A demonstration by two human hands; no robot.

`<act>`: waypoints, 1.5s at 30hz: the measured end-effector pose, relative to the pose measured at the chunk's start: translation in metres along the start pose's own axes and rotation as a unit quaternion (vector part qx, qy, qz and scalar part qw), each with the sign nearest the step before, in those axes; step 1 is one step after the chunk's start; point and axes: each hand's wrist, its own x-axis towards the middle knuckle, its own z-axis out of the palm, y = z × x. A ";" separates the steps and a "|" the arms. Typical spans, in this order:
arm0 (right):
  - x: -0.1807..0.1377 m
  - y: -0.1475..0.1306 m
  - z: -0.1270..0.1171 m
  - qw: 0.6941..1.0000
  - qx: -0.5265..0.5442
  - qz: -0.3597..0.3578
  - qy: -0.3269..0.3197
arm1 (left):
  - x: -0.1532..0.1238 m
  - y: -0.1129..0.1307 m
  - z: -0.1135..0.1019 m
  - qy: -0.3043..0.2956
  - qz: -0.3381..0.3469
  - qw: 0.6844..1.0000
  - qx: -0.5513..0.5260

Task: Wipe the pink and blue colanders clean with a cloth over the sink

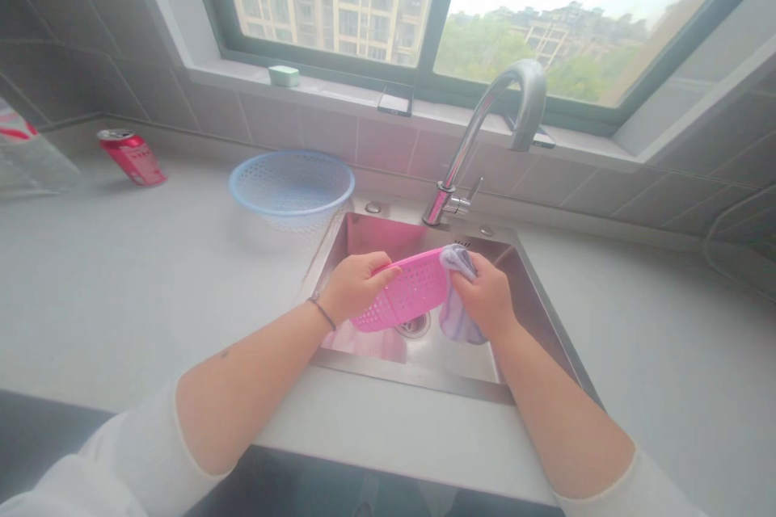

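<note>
Over the sink, a pink plastic basket [415, 288] with a pattern of holes is held tilted on its side. My left hand [357, 284] grips its left end, thumb on the rim. A pale cloth with grey stripes [457, 315] is bunched in my right hand [487, 291], which presses it over the basket's right end. The cloth's lower part hangs down into the sink. My right fingertips are partly hidden by the cloth.
The steel sink [418, 376] lies under a curved tap [485, 109]. A blue basket [291, 206] stands left of it, a red can [132, 157] and plastic bag [33, 153] farther left. A green block [284, 76] sits on the windowsill [339, 93].
</note>
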 end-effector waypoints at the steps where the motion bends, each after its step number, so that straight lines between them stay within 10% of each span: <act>1: 0.003 0.003 0.000 1.000 -0.003 0.012 -0.001 | 0.000 -0.001 -0.001 -0.002 0.002 1.000 0.005; 31: 0.003 0.003 0.000 0.996 0.053 0.062 0.019 | -0.001 0.009 -0.015 0.087 -0.023 0.991 0.094; 45: 0.003 0.006 0.002 0.997 0.059 0.046 0.026 | 0.002 0.000 -0.008 -0.014 0.006 0.999 0.035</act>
